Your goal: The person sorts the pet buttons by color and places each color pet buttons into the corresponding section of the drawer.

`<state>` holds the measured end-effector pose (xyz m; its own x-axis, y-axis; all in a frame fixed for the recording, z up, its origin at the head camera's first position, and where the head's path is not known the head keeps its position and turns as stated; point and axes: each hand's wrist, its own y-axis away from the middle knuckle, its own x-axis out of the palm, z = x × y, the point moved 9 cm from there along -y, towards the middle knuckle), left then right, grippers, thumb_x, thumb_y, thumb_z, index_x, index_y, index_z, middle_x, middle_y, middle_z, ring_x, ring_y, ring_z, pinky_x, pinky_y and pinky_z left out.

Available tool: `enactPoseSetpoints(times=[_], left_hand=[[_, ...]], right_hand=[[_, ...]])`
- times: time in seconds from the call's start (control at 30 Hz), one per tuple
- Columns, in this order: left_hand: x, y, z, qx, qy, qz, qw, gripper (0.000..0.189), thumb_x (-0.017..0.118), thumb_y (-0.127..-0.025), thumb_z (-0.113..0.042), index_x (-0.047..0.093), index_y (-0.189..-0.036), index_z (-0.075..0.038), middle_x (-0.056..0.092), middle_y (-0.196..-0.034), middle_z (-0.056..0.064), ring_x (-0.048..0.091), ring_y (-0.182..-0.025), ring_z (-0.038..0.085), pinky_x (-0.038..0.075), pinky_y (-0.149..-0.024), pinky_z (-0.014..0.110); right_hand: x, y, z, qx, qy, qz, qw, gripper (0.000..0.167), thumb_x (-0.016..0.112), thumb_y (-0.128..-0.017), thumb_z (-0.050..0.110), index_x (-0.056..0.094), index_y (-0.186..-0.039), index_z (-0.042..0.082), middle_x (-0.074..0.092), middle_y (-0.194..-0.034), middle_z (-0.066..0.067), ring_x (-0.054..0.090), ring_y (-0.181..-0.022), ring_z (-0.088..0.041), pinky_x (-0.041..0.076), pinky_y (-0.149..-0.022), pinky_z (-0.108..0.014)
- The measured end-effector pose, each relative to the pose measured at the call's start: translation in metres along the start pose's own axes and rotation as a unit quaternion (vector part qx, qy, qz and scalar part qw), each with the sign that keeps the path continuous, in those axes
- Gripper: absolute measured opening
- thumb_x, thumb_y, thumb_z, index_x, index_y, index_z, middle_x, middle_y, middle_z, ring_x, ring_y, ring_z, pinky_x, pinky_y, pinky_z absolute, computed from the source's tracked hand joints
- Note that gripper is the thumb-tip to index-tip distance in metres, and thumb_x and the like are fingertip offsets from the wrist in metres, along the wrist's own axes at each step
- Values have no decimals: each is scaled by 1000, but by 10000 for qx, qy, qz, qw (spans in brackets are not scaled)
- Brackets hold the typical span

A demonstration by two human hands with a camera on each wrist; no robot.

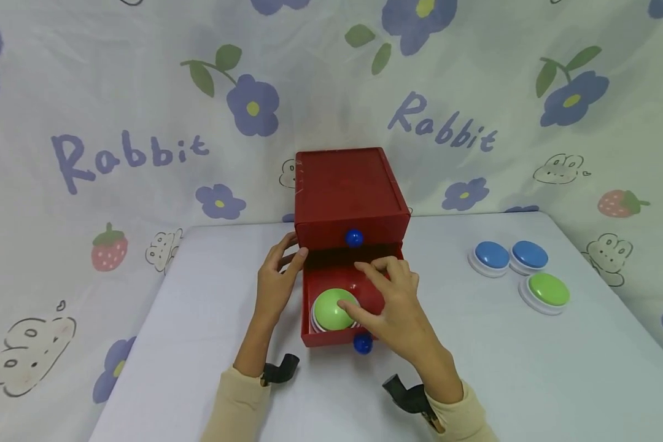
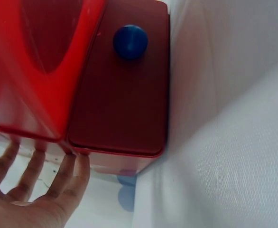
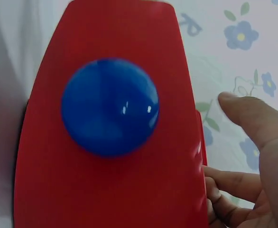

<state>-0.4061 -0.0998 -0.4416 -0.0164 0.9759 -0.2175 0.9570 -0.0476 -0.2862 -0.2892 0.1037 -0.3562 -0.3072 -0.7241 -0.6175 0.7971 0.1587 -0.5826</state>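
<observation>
A red two-drawer box (image 1: 347,184) stands at the far middle of the table, its lower drawer (image 1: 331,337) pulled out. Inside that drawer, at the front left, lies a green dome-topped round button (image 1: 334,309) with a white base. My left hand (image 1: 276,279) rests its straight fingertips along the left side of the box, as the left wrist view also shows. Over the drawer hovers my right hand (image 1: 400,310), thumb and fingers spread apart, the thumb overlapping the green button in the head view. In the right wrist view, the drawer's blue knob (image 3: 109,108) looms close.
Two blue buttons (image 1: 492,255) and another green button (image 1: 549,289), all on white bases, sit together at the table's right. The upper drawer is closed and has a blue knob (image 1: 354,238). A flower-patterned cloth (image 1: 331,92) hangs behind the table.
</observation>
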Motion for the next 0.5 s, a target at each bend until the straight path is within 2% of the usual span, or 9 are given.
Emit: enactPoseSetpoints(times=[0.27,0.5], left_hand=[[0,0,1,-43,6,7,10000,51,63,-96,-49,51,-145,-38,55,-138,-9,59,-117,19,53,-95,45],[0,0,2,-69,-2,21,10000,52,63,-97,-49,50,-146,-37,54,-139,-8,58,-118,21,52,-96,45]], right_hand=[[-15,4,-14,320,-113,-10,9994,51,88,-77,20,69,-123,7,53,-114,-6,44,-116,-23,34,-88,-44],[-28,16,-41,759,148,-75,9970,48,86,-79,17,69,-122,5,55,-115,-8,46,-117,-26,39,-88,-50]])
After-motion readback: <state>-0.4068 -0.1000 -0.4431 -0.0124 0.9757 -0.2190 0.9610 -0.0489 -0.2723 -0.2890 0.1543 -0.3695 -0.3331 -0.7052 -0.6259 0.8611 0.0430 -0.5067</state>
